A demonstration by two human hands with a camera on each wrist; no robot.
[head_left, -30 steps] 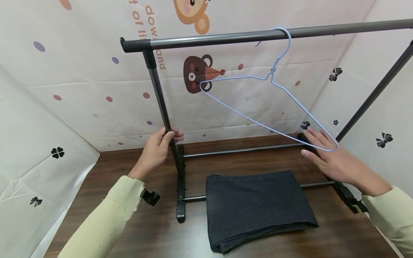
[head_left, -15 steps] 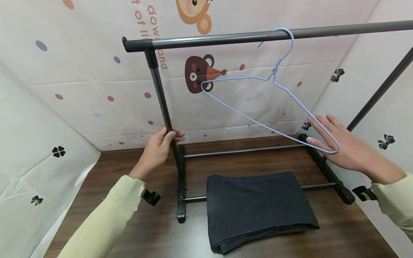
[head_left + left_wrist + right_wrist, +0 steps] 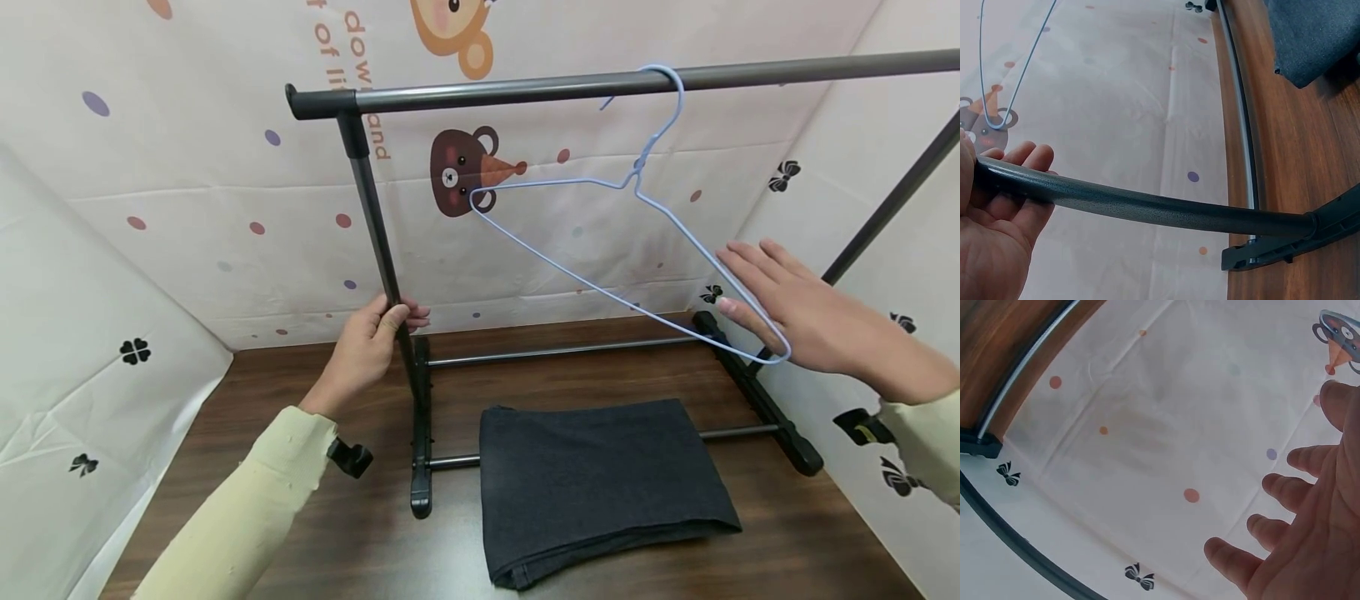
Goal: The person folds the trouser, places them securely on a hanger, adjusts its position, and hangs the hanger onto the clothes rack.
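My left hand (image 3: 363, 354) grips the left upright post (image 3: 377, 217) of a black clothes rack; in the left wrist view the fingers (image 3: 1034, 219) curl behind the post. My right hand (image 3: 832, 329) is raised with straight fingers, holding nothing. It lies behind the lower right corner of a light blue wire hanger (image 3: 551, 262) in the head view; whether it touches the wire I cannot tell. By its hook the hanger hangs, slanted, from the rack's top rail (image 3: 510, 92). Below lies a folded dark garment (image 3: 600, 483), covering part of the rack's front lower bar (image 3: 453, 462).
The rack stands on a brown wooden tabletop (image 3: 330, 550). Its right upright (image 3: 892, 200) rises beside my right hand, above the right foot (image 3: 757, 400). A printed cloth (image 3: 300, 267) with bears and dots hangs behind; white sheets flank both sides.
My right hand has moved up and slightly right, away from the rack's right foot. The left hand keeps its grip on the post; hanger and garment look the same.
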